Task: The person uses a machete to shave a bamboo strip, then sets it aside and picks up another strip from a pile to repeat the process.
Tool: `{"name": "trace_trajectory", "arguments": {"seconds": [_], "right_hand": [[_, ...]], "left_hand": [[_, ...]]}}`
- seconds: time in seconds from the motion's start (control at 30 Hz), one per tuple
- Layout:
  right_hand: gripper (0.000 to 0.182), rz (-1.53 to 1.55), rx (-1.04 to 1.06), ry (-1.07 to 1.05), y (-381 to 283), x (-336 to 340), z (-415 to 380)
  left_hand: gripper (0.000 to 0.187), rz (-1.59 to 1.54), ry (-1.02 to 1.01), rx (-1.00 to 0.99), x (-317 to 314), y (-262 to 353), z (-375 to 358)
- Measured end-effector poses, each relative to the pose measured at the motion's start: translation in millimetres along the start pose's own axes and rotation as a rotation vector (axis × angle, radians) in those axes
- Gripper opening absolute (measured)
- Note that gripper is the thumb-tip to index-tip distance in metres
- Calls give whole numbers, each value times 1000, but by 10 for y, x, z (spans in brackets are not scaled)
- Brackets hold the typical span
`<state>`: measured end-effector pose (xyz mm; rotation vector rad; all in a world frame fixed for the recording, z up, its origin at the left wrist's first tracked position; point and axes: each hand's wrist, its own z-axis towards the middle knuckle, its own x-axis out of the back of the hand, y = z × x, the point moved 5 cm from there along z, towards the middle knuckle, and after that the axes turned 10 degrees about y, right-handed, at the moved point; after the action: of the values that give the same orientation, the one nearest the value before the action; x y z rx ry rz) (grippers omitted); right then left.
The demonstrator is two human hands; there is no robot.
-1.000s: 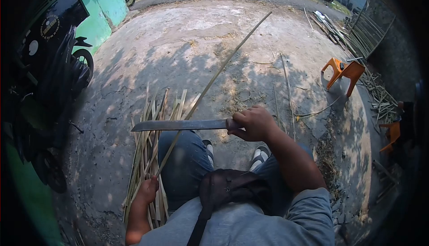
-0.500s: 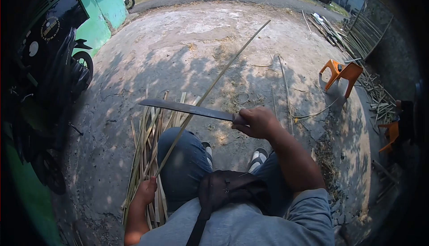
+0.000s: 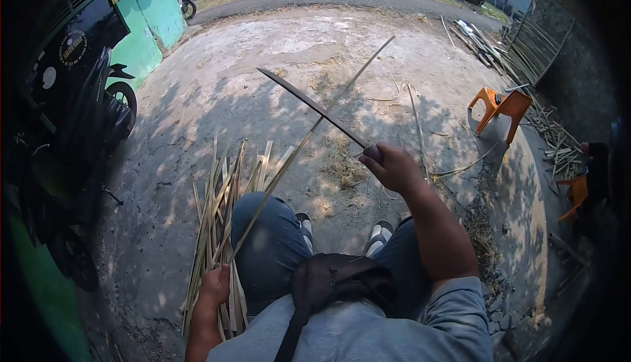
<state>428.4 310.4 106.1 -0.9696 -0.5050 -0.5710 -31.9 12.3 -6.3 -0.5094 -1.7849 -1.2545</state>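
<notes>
My right hand (image 3: 393, 166) grips the handle of a long machete (image 3: 310, 105), whose blade points up and away to the left, raised above the ground. My left hand (image 3: 215, 285) holds the near end of a long thin bamboo strip (image 3: 309, 135), beside my left thigh. The strip runs diagonally away to the upper right and crosses under the blade. A pile of split bamboo strips (image 3: 220, 198) lies on the ground by my left leg. I sit with both legs forward, shoes (image 3: 381, 234) showing.
A black motorbike (image 3: 72, 119) stands at the left, beside a green wall (image 3: 148, 23). An orange plastic chair (image 3: 499, 109) sits at the right, with bamboo poles (image 3: 519, 46) stacked behind it. Loose strips and shavings litter the concrete ground (image 3: 263, 79).
My right hand has swung the machete from lying level across my knee to pointing up and away. The left hand and strip have barely moved.
</notes>
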Motion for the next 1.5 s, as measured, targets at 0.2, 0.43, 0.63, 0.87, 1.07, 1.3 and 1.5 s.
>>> {"name": "trace_trajectory", "arguments": {"seconds": [0.2,0.43,0.63,0.87,1.07,1.3,1.5], "right_hand": [[47,-286,417,-293,-407,-248,-216],[44,-247,344,-77,-109,-74,55],[42,-122,-180,60,526,159,167],[40,-219,134,-104,-7,56,-18],[32,-300,242,-305,-78,-196,-22],[29,-96,-164,40,729,101,185],[29,-136,-142,-60,478,136,67]], "left_hand": [[72,154,181,-113,14,83,-14],[71,142,407,-179,-154,-40,-78],[73,194,445,-204,-53,48,-54],[73,197,437,-210,-27,58,-54],[73,198,418,-189,29,9,-24],[74,202,449,-221,-70,-99,10],[74,226,422,-202,-26,-60,-4]]}}
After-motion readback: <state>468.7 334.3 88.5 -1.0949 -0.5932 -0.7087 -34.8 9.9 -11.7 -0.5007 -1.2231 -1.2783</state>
